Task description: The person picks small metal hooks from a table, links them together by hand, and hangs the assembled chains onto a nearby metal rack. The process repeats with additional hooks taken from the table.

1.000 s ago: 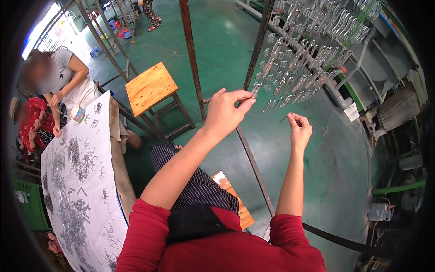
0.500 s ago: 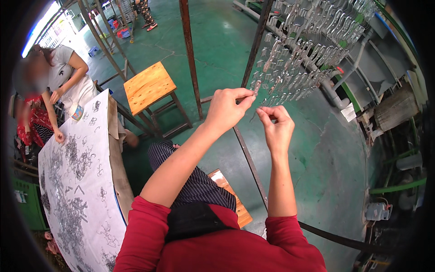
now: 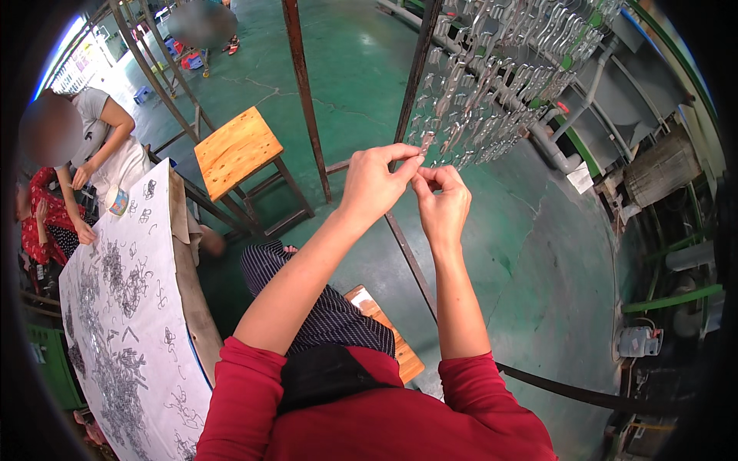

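Rows of shiny metal parts (image 3: 500,84) hang like a curtain at the upper right. My left hand (image 3: 375,183) reaches their lower near corner, thumb and forefinger pinched at the end of a small flat metal piece (image 3: 425,141). Right beside it, my right hand (image 3: 443,201) is closed in a pinch, its fingertips nearly touching those of the left. Whatever the right fingers hold is too small and covered to make out.
On the left, a white-covered table (image 3: 157,253) bears many small dark wire hooks (image 3: 123,384) and a small tub (image 3: 117,201). Two people sit beyond it. A wooden stool (image 3: 238,150) and rusty frame posts (image 3: 300,92) stand ahead; pipes (image 3: 553,150) run at right.
My right hand has moved up and left against my left fingertips. The thin wire piece that showed below its fingers is no longer visible. The whole view has shifted slightly.
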### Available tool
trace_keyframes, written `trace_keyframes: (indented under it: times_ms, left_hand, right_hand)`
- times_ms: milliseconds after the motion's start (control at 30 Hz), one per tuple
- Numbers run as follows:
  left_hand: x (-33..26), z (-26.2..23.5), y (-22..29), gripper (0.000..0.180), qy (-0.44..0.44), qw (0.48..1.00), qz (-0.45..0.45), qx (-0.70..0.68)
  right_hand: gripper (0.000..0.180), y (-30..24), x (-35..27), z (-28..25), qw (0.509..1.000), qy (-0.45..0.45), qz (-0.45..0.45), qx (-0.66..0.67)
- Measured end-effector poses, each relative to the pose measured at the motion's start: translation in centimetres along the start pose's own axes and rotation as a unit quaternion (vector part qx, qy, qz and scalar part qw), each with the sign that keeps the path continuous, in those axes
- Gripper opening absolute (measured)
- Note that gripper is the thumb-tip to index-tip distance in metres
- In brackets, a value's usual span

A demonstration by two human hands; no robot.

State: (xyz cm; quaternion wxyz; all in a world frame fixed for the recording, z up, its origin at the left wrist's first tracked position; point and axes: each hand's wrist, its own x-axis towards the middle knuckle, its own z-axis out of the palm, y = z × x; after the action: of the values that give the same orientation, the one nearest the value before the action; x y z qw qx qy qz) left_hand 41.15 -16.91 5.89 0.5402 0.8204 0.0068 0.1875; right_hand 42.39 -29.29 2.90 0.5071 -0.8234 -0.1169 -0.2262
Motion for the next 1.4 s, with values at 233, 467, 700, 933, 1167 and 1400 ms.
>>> trace_keyframes:
  times_ms: [233, 467, 700, 933, 1167, 1400]
  left_hand:
    - [0.6, 0.9, -1.1, 0.022, 0.053, 0.997, 0.062, -0.019]
    - [-0.1, -1.8, -0.8, 0.028, 0.044, 0.994, 0.092, 0.04]
    - [-7.1, -15.3, -6.0, 0.027, 0.153, 0.986, 0.002, 0.067]
    - [-20.4, -25.3, -7.6, 0.02, 0.359, 0.923, -0.108, 0.085]
    - [-35.8, -23.8, -5.1, 0.016, 0.536, 0.803, -0.19, 0.179]
    - [-45.9, -18.9, -5.6, 0.014, 0.683, 0.675, -0.202, 0.189]
  right_hand:
    - [0.014, 0.4, 0.1, 0.6, 1.0, 0.014, 0.024, -0.011]
    - [0.026, 1.3, -0.2, 0.1, 0.998, 0.038, 0.044, -0.018]
    - [0.022, 3.7, -9.3, 2.6, 0.994, -0.099, 0.041, -0.028]
    - [0.009, -1.7, -17.9, 12.2, 0.851, -0.493, -0.145, 0.104]
    - [0.01, -6.4, -19.2, 17.1, 0.612, -0.671, -0.384, 0.166]
    - [0.005, -13.1, -25.3, 19.8, 0.522, -0.687, -0.451, 0.228]
